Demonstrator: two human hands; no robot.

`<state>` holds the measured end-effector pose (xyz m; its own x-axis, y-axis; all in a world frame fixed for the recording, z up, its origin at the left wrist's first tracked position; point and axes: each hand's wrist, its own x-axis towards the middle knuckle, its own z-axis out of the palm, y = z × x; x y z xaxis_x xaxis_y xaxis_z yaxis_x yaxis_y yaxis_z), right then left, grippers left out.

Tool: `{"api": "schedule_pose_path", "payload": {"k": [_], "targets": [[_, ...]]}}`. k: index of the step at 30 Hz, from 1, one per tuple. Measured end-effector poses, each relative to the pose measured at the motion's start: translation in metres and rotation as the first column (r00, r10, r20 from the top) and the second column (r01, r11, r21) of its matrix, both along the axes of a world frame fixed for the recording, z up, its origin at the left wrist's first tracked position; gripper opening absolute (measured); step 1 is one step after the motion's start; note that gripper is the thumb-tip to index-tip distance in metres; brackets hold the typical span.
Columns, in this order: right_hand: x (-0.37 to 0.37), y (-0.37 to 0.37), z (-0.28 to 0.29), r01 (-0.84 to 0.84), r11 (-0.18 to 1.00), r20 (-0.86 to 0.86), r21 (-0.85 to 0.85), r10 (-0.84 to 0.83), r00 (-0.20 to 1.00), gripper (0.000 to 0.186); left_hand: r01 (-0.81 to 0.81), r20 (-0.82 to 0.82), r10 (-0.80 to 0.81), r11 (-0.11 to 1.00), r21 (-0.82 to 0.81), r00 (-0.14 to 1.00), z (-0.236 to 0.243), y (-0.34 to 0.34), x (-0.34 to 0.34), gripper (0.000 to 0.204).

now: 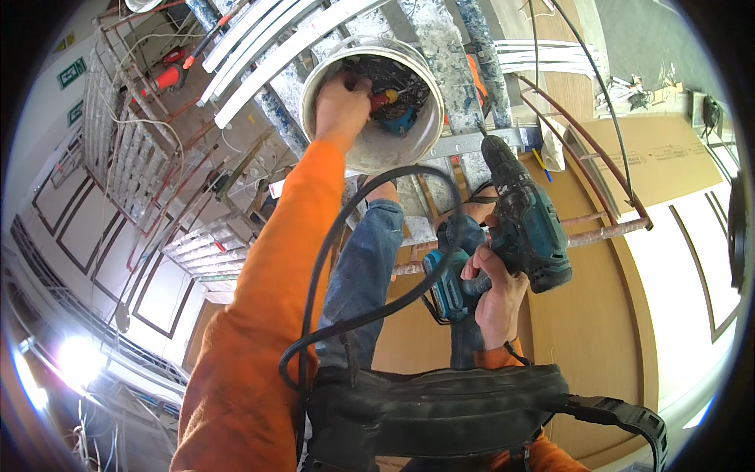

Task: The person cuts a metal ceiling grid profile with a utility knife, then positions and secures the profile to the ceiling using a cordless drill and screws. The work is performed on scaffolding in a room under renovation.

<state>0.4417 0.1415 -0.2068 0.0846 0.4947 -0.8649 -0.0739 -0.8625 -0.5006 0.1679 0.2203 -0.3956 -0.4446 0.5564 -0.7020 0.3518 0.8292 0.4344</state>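
Note:
My left hand (341, 112) reaches into a white plastic bucket (311, 118). Its fingers curl in among a heap of small dark screws (385, 67), and what they hold is hidden. Beside the fingers lie a red-and-yellow tool handle (383, 99) and a blue object (399, 122) whose kind I cannot make out. My right hand (503, 299) is closed around the grip of a teal-and-black cordless drill (525, 216). The drill points up and away from me, its bit near the bucket's right side. Its battery (447, 285) hangs over my right leg.
The bucket stands on paint-splattered scaffold boards (448, 55). White metal profiles (275, 55) lie at the upper left. Rusty scaffold tubes (590, 169) run along the right, beside flat cardboard (657, 157). A black cable (314, 315) loops before me. A bright lamp (81, 360) shines lower left.

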Motion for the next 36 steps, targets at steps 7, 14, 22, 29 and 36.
{"api": "schedule_pose_path", "payload": {"k": [7, 14, 22, 29, 36], "targets": [[0.005, -0.015, -0.007, -0.045, 0.998, -0.004, 0.047, 0.045, 0.999, 0.045, -0.609, 0.869, 0.342, 0.791, -0.060, 0.358, 0.056, -0.019, -0.018, 0.016], [0.016, -0.024, -0.006, -0.156, 0.982, 0.025, 0.102, 0.155, 0.988, 0.045, -0.657, 0.942, 0.258, 0.752, -0.056, 0.216, 0.083, -0.010, -0.022, 0.025], [0.043, -0.029, 0.023, -0.198, 0.978, -0.050, -0.067, 0.195, 0.979, 0.048, -0.458, 0.754, 0.492, 0.842, -0.285, 0.435, 0.154, -0.070, 0.009, 0.017], [0.040, -0.036, 0.059, -0.325, 0.930, -0.059, -0.175, 0.319, 0.946, 0.048, 0.051, 0.568, 0.128, 0.956, -0.289, 0.813, 0.104, -0.138, 0.020, 0.025], [0.050, -0.067, 0.047, -0.505, 0.860, 0.059, -0.069, 0.509, 0.859, 0.009, 0.229, -0.017, -0.233, 0.966, -0.117, 0.972, 0.020, -0.201, 0.002, 0.022]]}}
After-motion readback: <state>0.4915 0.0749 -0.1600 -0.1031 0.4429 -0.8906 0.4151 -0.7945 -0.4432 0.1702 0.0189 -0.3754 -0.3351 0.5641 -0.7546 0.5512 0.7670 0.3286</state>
